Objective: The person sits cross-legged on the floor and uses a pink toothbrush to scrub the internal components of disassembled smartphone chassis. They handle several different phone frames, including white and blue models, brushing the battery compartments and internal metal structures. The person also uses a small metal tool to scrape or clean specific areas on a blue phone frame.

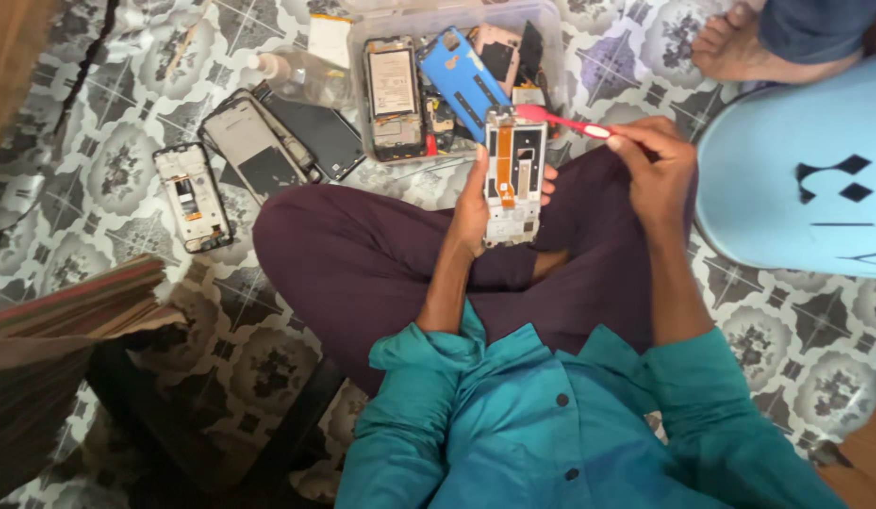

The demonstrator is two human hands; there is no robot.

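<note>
So this is mid-clean on an opened phone [514, 174]: the back is off and you can see the bare white frame with an orange flex strip running down the middle. The left hand [476, 203] is wrapped around its left edge, fingers closed on it, holding it upright over the lap, just in front of the clear plastic box [549, 28]. The right hand [653, 162] is pinched shut on the handle of a red toothbrush [562, 122], and the bristle end sits right at the phone's top edge, touching or as good as touching, hard to say which. Looks to me like the brushing-out-dust stage, working the top corner. I'd guess the next stroke needs a light touch and short passes so the bristles don't snag that orange strip, with the left hand keeping the frame steady. Around it on the patterned tile floor [268, 349]: a stripped phone [192, 196] lying flat off to the left, a dark phone panel [317, 136] nearer the box, and a blue back cover [464, 80] leaning inside the box among other parts. Someone else's bare foot [740, 42] is at the top right.
</note>
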